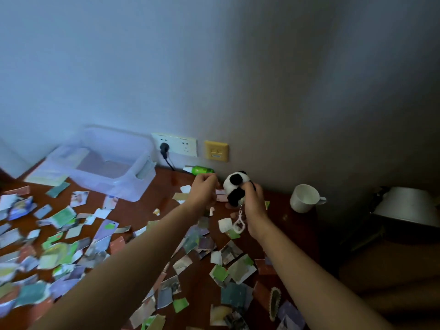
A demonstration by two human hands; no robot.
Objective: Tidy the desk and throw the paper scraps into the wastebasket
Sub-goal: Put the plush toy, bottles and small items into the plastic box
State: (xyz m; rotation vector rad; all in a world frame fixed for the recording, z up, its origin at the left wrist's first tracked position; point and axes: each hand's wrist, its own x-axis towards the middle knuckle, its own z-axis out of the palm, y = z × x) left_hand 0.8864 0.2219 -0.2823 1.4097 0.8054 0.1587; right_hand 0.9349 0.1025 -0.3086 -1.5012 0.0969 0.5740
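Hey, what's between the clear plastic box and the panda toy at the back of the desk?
In the head view: a green bottle lying on its side, the left hand, and a few paper scraps.

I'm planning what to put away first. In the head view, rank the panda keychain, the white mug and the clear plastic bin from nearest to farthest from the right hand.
1. Panda keychain: held in the right hand.
2. White mug: to its right, by the wall.
3. Clear plastic bin: far left, against the wall.
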